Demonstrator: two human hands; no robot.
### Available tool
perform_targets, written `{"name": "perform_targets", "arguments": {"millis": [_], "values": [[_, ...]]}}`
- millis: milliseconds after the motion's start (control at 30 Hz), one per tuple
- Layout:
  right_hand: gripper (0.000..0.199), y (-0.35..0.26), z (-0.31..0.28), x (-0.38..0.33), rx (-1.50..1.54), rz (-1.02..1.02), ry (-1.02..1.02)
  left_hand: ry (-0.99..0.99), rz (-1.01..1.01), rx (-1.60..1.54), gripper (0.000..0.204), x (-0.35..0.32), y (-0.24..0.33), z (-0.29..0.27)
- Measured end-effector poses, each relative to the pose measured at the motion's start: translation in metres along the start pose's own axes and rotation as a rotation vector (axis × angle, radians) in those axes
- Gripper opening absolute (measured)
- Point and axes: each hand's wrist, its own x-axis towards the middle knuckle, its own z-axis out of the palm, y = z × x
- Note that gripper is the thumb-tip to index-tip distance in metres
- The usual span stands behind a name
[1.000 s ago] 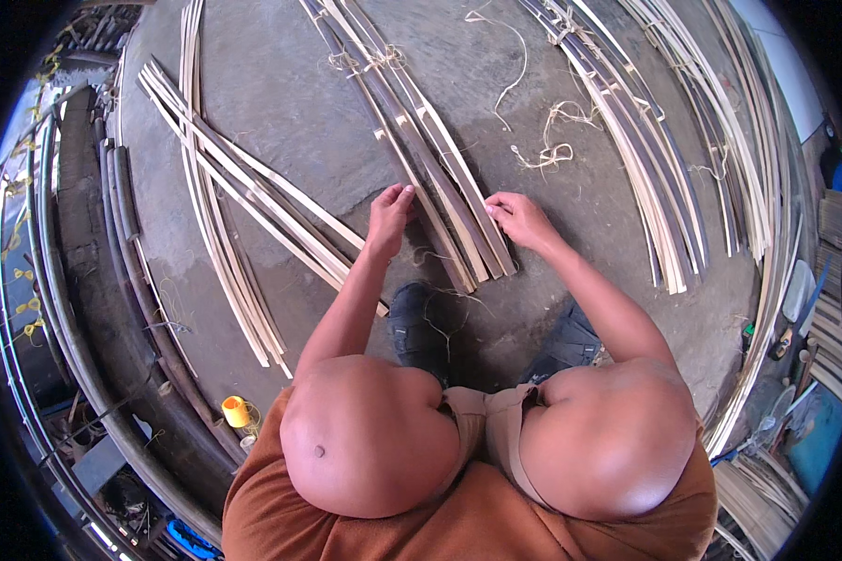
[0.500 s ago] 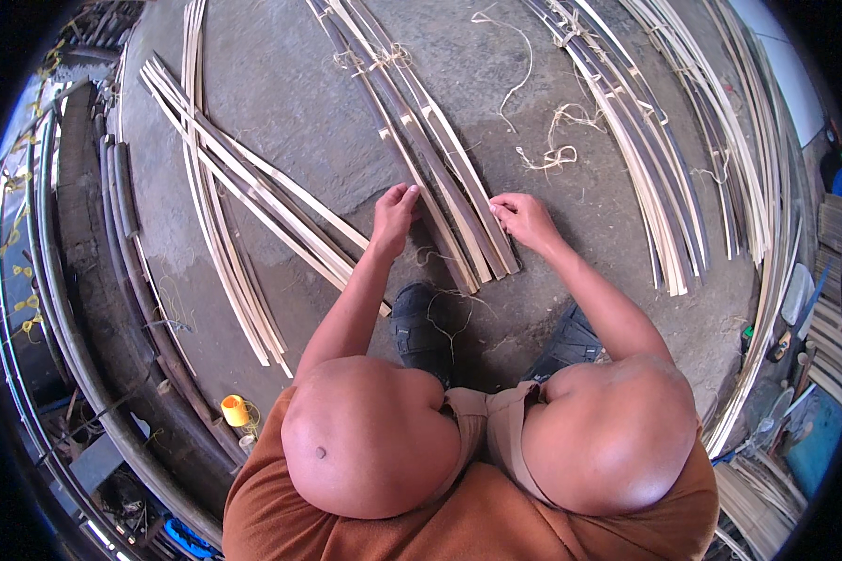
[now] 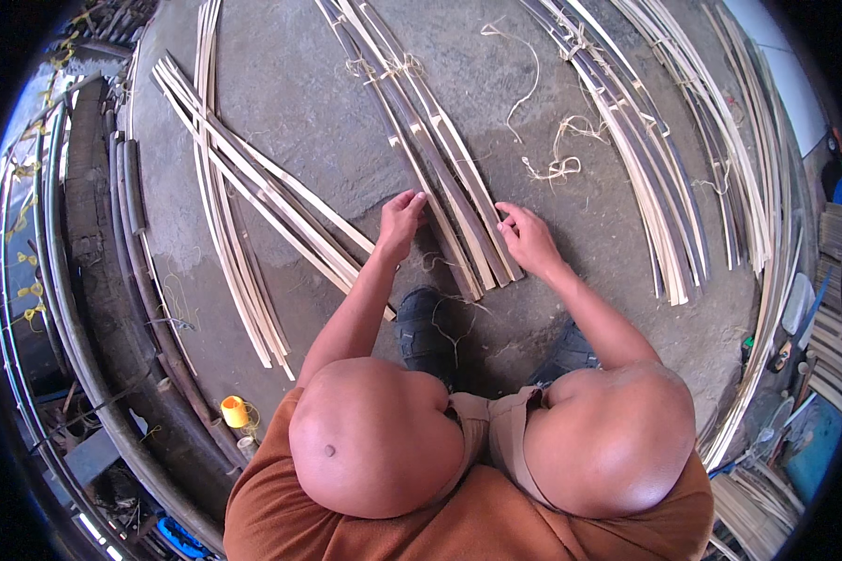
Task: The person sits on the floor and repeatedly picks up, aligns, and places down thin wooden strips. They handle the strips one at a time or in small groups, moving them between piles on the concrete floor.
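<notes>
In front of me a bundle of split bamboo strips lies on the floor, some dark-skinned and some pale, bound farther up with thin ties. My left hand is at the bundle's left edge. Its fingers are closed together by the outer strip, and what they hold, if anything, is too small to make out. On the other side, my right hand is beside the right edge, index finger and thumb apart, with nothing visible between them. A loose thin tie strand lies across the floor by my left shoe.
Crossed pale strips lie to the left. On the right are another tied bundle, loose tie strands and long strips. Dark poles and a yellow cup stand out along the left side.
The whole view has shifted slightly. My right hand's fingers, pinched at the bundle's right edge before, are now apart. My left hand stays by the left edge.
</notes>
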Motion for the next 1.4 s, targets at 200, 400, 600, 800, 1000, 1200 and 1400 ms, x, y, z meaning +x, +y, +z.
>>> {"name": "perform_targets", "arguments": {"millis": [200,400,600,800,1000,1200,1400], "values": [[0.039,-0.035,0.009,-0.019,0.161,-0.038,-0.121,0.105,0.249,-0.072,0.022,-0.022,0.004,-0.005],[0.032,-0.080,0.040,-0.049,0.788,0.440,-0.586,-0.149,0.096,-0.090,0.021,-0.061,0.034,0.003],[0.018,-0.051,0.043,-0.085,0.622,0.194,-0.846,0.203,0.059,-0.041,0.060,-0.012,0.075,-0.007],[0.026,-0.047,0.044,-0.127,0.361,0.161,-0.727,0.648,0.490,-0.083,0.068,0.084,0.107,-0.049],[0.036,-0.028,0.019,-0.148,0.012,-0.051,-0.604,0.442,0.403,-0.176,0.057,0.092,0.191,-0.083],[0.036,-0.039,-0.023,-0.130,-0.025,0.063,-0.504,0.321,0.558,0.048,0.043,0.081,0.257,-0.090],[0.036,-0.031,-0.120,-0.123,0.006,0.195,-0.659,0.218,0.529,-0.112,0.027,0.052,0.281,-0.034]]}}
